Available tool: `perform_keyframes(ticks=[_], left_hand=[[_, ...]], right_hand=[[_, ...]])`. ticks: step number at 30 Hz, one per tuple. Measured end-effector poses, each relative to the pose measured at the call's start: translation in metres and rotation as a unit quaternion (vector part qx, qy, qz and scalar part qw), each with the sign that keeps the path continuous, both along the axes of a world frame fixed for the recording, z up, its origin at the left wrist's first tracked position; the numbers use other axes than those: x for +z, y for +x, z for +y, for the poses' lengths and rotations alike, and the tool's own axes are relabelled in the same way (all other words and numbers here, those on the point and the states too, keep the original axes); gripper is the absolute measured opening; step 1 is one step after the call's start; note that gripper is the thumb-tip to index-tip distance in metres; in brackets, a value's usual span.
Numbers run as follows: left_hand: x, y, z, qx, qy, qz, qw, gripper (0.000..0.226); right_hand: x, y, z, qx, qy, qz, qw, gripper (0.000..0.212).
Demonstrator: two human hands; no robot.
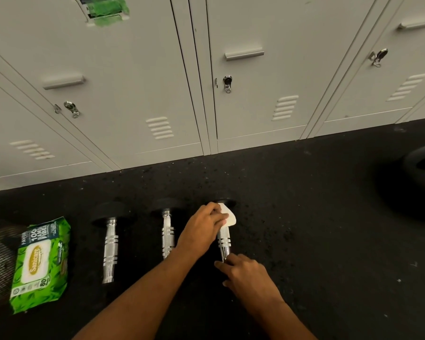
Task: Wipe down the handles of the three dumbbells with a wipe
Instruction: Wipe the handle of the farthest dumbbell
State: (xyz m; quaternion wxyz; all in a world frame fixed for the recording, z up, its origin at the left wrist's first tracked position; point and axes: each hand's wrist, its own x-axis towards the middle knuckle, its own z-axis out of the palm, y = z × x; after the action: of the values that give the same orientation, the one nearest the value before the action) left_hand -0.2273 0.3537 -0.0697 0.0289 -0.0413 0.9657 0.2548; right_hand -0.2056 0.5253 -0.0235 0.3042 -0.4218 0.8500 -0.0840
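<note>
Nearest, the right hand [247,274] sits at the 6 o'clock end of the right dumbbell [224,242], its forefinger touching the base of the chrome handle. Whether its other fingers grip the dark near head cannot be told. The handle's long axis runs from 6 to 12 o'clock, leaning slightly left at the far end. Farther along it, the left hand [204,229] pinches the wipe [230,217] with curled fingers and presses it on the handle's 12 o'clock end, just short of the far head. The bare ringed stretch therefore lies toward 6 o'clock from those fingers, so the stroke likely pulls back toward the right hand. The middle dumbbell [167,239] and left dumbbell [111,251] lie parallel at 9 o'clock, the pack [41,263] beyond them.
</note>
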Motion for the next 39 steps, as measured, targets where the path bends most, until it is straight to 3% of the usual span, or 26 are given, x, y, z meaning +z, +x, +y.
perform_keyframes(ticks=[10, 15, 21, 28, 31, 35, 39], left_hand=[[-0.001, 0.048, 0.01, -0.029, 0.075, -0.016, 0.997, 0.028], [-0.006, 0.066, 0.022, 0.1, 0.183, -0.005, 0.978, 0.013], [-0.008, 0.062, 0.043, 0.307, 0.3, -0.002, 0.903, 0.015], [-0.006, 0.037, 0.045, 0.393, 0.341, 0.008, 0.854, 0.017], [-0.004, 0.033, 0.044, 0.399, 0.332, 0.001, 0.855, 0.015], [0.001, 0.046, 0.051, 0.375, 0.214, -0.002, 0.902, 0.024], [0.003, 0.057, 0.056, 0.382, 0.273, -0.022, 0.883, 0.028]], right_hand=[[0.001, -0.001, 0.0, 0.01, -0.005, 0.0, 1.0, 0.055], [0.005, -0.001, 0.0, 0.002, -0.005, -0.002, 1.0, 0.054], [0.004, -0.001, 0.0, 0.003, 0.003, -0.004, 1.0, 0.052], [0.003, -0.001, -0.001, 0.007, 0.007, 0.001, 1.0, 0.054], [0.002, -0.001, -0.001, 0.009, 0.009, 0.001, 1.0, 0.055], [0.0, 0.0, 0.0, 0.001, -0.001, 0.005, 1.0, 0.049], [-0.001, 0.0, 0.0, 0.001, -0.004, 0.001, 1.0, 0.044]])
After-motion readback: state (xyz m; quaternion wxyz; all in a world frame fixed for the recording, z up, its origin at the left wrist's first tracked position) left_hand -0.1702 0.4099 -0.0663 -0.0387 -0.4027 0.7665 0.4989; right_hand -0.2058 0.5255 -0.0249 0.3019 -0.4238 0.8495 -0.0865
